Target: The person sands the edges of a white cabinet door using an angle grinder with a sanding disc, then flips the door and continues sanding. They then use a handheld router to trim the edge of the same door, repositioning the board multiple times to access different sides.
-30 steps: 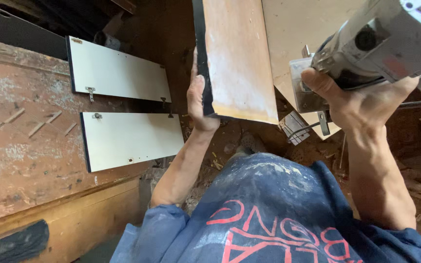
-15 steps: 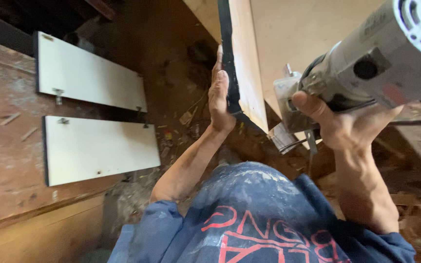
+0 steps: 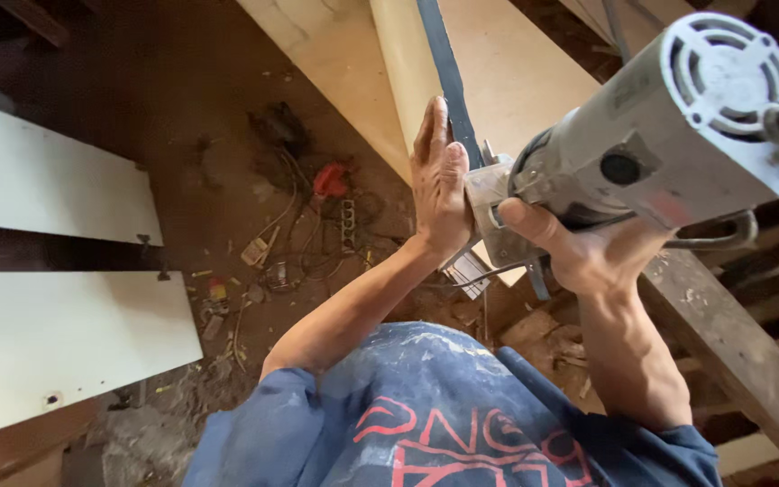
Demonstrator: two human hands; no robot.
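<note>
Both hands sit closer together than before: the left hand now presses flat and open against the upright plywood board, while the right hand stays clenched around the grey trimmer beside it.

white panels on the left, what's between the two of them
In the head view, a dark gap of bare surface separates the upper white panel from the lower white panel; small metal hinges stick into it at the right end.

Two panels on the floor at left, upright board ahead, router right.
</note>
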